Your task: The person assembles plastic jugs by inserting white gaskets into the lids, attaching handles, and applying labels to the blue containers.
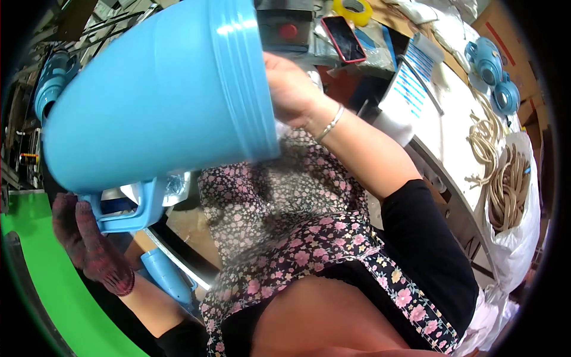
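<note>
A large light-blue plastic jug-like shell (160, 89) lies sideways across the upper left, its ridged wide rim facing right. Below it hangs a squared blue handle (134, 217). My left hand (92, 241), in a dark red knitted glove, grips the shell where the handle's left end meets it. At the rim is my bare right hand (291, 89), a bracelet round its wrist. Its fingers disappear behind or inside the rim, so their hold cannot be seen.
A white table (443, 128) curves along the right with coiled beige cords (485, 140) and blue round parts (488, 62). A white sack (517, 238) holds more cord. Ahead lie a phone (344, 38) and yellow tape (353, 11). Another blue part (166, 273) lies beside my left forearm.
</note>
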`<state>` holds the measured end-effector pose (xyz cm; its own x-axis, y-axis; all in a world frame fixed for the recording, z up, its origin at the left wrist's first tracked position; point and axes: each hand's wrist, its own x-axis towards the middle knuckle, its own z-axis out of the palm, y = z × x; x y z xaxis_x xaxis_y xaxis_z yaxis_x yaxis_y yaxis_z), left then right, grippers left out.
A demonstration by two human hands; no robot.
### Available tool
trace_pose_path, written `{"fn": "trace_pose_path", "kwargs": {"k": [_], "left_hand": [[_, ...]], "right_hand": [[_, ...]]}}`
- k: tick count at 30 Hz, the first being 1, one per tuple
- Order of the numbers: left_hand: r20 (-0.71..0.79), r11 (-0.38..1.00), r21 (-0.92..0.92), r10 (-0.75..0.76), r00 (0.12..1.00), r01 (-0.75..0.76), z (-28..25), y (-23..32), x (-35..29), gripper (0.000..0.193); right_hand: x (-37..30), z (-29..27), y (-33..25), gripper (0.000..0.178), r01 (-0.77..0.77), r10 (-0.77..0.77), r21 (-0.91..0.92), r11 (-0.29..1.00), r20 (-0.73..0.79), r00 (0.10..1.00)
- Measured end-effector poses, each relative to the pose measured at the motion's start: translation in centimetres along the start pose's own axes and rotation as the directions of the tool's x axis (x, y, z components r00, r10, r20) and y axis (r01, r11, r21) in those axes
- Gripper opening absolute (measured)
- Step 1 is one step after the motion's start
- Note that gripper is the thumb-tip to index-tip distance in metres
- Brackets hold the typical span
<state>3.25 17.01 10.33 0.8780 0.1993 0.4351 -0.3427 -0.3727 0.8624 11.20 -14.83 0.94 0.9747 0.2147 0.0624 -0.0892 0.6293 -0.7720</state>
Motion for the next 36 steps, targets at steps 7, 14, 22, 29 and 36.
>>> {"fn": "trace_pose_path", "kwargs": {"k": [7, 14, 22, 29, 36], "left_hand": [[0.087, 0.822, -0.537, -0.169, 0.982, 0.189, -12.2, -9.1, -5.4, 0.041], [-0.260, 0.894, 0.260, -0.299, 0.918, 0.365, -14.8, -0.5, -6.7, 0.039], [0.095, 0.885, 0.384, -0.320, 0.943, 0.262, -11.4, -3.3, -5.9, 0.045], [0.446, 0.911, 0.336, -0.376, 0.812, 0.237, -7.9, -6.9, -0.3, 0.048], [0.662, 0.873, 0.287, -0.478, 0.577, 0.394, -4.8, -8.7, 3.8, 0.042]], "right_hand": [[4.1, -4.1, 6.5, 0.039, 0.312, 0.230, -0.885, 0.345, 0.401, 0.887], [6.0, -18.3, 8.1, 0.039, -0.196, 0.091, -0.889, -0.414, -0.255, 0.963], [5.5, -13.8, 0.8, 0.046, -0.064, 0.309, -0.776, -0.628, -0.324, 0.894], [1.9, -14.5, -4.8, 0.016, 0.394, 0.615, -0.636, -0.663, -0.163, 0.772], [0.1, 5.8, -3.4, 0.026, 0.798, 0.360, -0.588, -0.133, 0.721, 0.592]]}}
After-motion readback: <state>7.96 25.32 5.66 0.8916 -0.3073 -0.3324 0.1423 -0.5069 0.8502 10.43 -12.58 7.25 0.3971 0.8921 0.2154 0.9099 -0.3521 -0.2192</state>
